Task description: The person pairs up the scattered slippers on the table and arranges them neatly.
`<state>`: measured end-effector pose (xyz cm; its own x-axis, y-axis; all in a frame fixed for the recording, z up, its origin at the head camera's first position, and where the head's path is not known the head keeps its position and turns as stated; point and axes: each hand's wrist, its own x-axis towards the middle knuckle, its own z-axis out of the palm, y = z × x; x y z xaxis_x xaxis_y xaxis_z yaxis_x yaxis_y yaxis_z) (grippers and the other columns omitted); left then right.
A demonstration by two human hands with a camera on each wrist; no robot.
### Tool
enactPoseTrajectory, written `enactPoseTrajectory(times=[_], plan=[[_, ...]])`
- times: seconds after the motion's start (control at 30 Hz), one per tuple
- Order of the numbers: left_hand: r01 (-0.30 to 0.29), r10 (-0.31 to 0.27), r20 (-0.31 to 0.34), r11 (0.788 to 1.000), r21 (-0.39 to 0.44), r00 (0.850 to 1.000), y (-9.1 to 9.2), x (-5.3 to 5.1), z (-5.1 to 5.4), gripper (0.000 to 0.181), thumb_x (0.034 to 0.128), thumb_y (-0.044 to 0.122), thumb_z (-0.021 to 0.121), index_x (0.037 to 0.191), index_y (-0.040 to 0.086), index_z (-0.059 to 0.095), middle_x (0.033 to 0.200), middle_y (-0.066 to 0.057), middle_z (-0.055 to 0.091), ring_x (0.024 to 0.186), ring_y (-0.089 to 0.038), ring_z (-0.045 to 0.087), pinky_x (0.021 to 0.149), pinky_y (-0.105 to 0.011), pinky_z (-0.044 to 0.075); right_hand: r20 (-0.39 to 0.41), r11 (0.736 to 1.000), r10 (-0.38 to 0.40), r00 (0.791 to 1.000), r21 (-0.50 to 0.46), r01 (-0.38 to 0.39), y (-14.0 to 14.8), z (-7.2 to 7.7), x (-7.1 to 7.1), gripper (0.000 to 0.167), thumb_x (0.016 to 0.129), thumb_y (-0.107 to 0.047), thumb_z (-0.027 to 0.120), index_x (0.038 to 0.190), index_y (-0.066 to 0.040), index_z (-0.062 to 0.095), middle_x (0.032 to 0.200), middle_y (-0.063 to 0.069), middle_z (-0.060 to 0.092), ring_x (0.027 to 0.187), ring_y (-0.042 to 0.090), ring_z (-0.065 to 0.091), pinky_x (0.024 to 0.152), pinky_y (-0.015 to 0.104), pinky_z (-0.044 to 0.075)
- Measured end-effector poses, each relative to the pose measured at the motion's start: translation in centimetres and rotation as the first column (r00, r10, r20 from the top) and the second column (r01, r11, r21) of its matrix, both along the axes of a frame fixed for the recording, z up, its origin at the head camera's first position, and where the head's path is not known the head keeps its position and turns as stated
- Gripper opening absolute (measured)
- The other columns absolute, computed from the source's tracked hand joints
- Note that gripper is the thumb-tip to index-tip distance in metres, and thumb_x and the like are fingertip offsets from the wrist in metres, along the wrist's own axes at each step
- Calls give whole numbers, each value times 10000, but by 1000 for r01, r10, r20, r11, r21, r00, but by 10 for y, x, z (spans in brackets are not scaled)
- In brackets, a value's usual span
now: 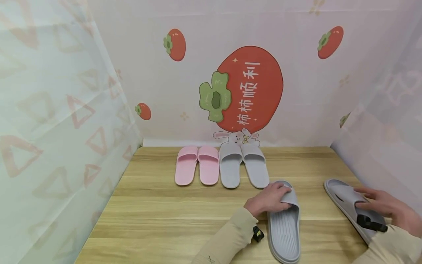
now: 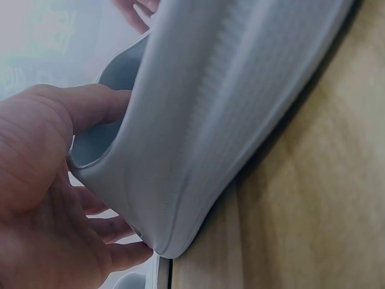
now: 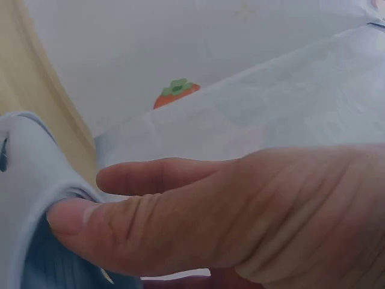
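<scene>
My left hand [image 1: 270,200] holds a grey slide slipper [image 1: 285,234] by its strap. In the left wrist view the thumb reaches inside the foot opening, while the other fingers lie along the toe end. That slipper's heel points toward me. Farther right, my right hand [image 1: 389,205] grips a second grey slide slipper [image 1: 343,194], which lies at a slant, its heel partly hidden by the hand and sleeve. The right wrist view shows the right thumb tucked into that slipper's opening, under the strap edge; the other fingers are partly hidden.
Along the back of the wooden surface [image 1: 165,220] stand a pair of pink slippers [image 1: 209,174] and, right beside it, a smaller-looking grey pair [image 1: 230,174]. Cloth walls with persimmon prints [image 1: 257,88] close off the back and both sides. Black cameras sit on both wrists.
</scene>
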<state>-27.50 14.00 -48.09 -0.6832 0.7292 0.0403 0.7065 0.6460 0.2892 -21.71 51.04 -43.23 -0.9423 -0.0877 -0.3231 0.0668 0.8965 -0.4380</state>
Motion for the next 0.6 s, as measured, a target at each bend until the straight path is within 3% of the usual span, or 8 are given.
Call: enactPoseTrajectory(times=[0.17, 0.27, 0.4, 0.5, 0.6], plan=[[4, -4, 21, 1000, 7, 1000, -2, 0, 1, 551, 948, 474, 572, 1454, 291, 456, 1503, 48, 433, 1349, -99, 439, 1099, -195, 346, -95, 995, 69, 993, 84, -61, -1, -14, -14, 680, 917, -267, 643, 1402, 126, 374, 1362, 496, 328, 1182, 649, 386, 866, 572, 442], [10, -10, 20, 1000, 11, 1000, -2, -1, 0, 549, 947, 474, 572, 1452, 291, 458, 1498, 53, 436, 1341, -93, 443, 1089, -187, 351, -131, 991, 93, 987, 111, -79, -8, -21, -26, 679, 842, -192, 648, 1413, 83, 404, 1384, 449, 362, 1155, 538, 455, 813, 447, 440], [23, -23, -3, 1000, 15, 1000, -1, -2, 0, 551, 941, 472, 581, 1446, 283, 468, 1475, 56, 459, 1311, -79, 466, 1060, -172, 366, -116, 992, 99, 988, 88, -89, -19, -28, -40, 761, 774, -143, 632, 1444, 88, 354, 1417, 473, 277, 1118, 497, 458, 728, 357, 379], [35, -35, -21, 999, 16, 999, -1, -2, 0, 552, 934, 470, 593, 1438, 275, 482, 1453, 56, 482, 1280, -69, 489, 1032, -156, 378, -87, 994, 109, 990, 31, -106, -25, -27, -45, 794, 768, -119, 624, 1455, 113, 300, 1411, 505, 216, 1053, 486, 448, 700, 355, 359], [39, -39, -28, 999, 14, 999, -1, -3, 0, 553, 929, 472, 599, 1433, 274, 488, 1445, 59, 488, 1267, -66, 497, 1023, -151, 380, -78, 993, 117, 990, 19, -116, -32, -24, -46, 793, 764, -120, 629, 1443, 129, 304, 1398, 492, 269, 1014, 420, 463, 707, 353, 383]])
